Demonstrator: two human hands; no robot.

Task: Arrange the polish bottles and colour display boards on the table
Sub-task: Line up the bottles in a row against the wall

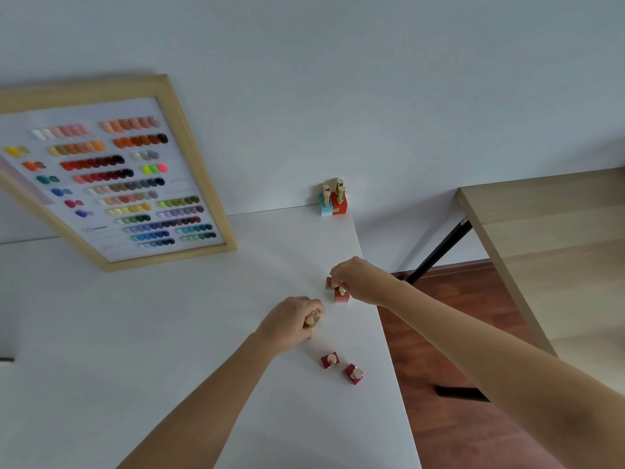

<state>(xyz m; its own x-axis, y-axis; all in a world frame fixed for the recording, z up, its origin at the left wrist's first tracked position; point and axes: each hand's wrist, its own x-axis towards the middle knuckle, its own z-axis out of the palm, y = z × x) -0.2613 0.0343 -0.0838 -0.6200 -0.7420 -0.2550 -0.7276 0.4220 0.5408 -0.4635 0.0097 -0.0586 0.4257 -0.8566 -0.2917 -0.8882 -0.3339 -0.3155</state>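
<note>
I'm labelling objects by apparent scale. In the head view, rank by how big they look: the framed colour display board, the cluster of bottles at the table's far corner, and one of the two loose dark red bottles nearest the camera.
1. Framed colour display board, by far the largest.
2. Far-corner bottle cluster.
3. Loose dark red bottle, smallest, though nearness to the camera inflates it.

Red bottles (330,360) with gold caps on white table (169,333).

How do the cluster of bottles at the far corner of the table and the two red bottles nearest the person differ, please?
The far cluster stands against the wall, packed tight; the two near bottles sit apart by the table's right edge. The far cluster mixes light blue and red bottles; the near bottles are both dark red. Both groups have gold caps and stand untouched by either hand.
</note>
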